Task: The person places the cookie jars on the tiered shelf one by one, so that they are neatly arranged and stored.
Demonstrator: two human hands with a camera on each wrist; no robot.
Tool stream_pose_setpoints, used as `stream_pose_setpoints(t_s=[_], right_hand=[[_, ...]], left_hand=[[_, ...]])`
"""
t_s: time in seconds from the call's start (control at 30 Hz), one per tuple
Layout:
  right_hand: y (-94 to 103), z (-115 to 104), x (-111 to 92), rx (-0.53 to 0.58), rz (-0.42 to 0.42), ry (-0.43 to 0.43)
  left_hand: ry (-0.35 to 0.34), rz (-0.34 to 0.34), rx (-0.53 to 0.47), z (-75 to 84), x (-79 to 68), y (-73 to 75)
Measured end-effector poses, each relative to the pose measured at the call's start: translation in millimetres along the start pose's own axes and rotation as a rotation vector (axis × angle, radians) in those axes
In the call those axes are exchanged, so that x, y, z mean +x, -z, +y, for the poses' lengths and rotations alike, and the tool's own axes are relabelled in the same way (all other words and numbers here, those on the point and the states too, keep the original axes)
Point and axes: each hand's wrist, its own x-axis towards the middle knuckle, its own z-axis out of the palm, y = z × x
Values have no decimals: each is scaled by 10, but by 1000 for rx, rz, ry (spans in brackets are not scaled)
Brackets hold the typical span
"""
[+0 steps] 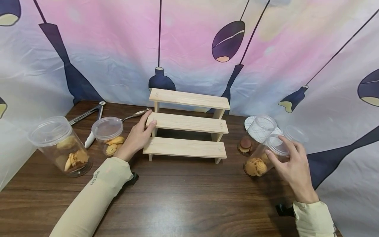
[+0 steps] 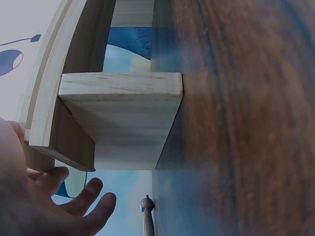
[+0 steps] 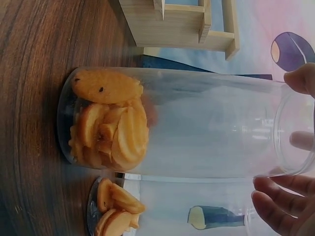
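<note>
A three-step wooden display stand point(image 1: 189, 122) stands in the middle of the table. At the left end of its middle plank, my left hand point(image 1: 134, 140) grips the edge with the thumb on top. The left wrist view has this hand's curled fingers point(image 2: 81, 199) by the plank's underside. On the right, my right hand point(image 1: 294, 166) holds a clear plastic jar point(image 1: 265, 154) round its top, thumb on one side and fingers on the other. Swirled cookies point(image 3: 110, 130) fill the bottom of that jar, which stands on the table.
Right of the stand are another cookie jar point(image 1: 248, 140), a white patterned disc point(image 1: 251, 124) and a clear round top point(image 1: 295, 134). On the left stand a tall jar point(image 1: 60, 146) and a short jar point(image 1: 107, 130) with cookies. Tongs point(image 1: 86, 115) and a wooden-handled utensil point(image 1: 137, 114) lie behind them.
</note>
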Motion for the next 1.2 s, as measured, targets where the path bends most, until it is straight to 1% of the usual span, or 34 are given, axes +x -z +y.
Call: stream_pose_setpoints(t_s=[0.27, 0.47, 0.6, 0.77, 0.9, 1.07, 1.2], right_hand=[[8, -37, 73, 6, 32, 24], [54, -124, 213, 18, 42, 48], [106, -189, 326, 25, 55, 85], [153, -303, 518, 42, 74, 151], [190, -445, 708, 61, 54, 164], [228, -641, 927, 73, 4, 142], [223, -792, 1094, 82, -25, 100]], left_hand=[[-7, 1, 8, 23, 28, 18], [2, -2, 5, 8, 20, 25], [12, -11, -4, -10, 2, 9], [13, -9, -10, -17, -8, -6], [3, -4, -9, -10, -4, -4], [8, -9, -10, -1, -10, -3], [24, -9, -5, -4, -17, -5]])
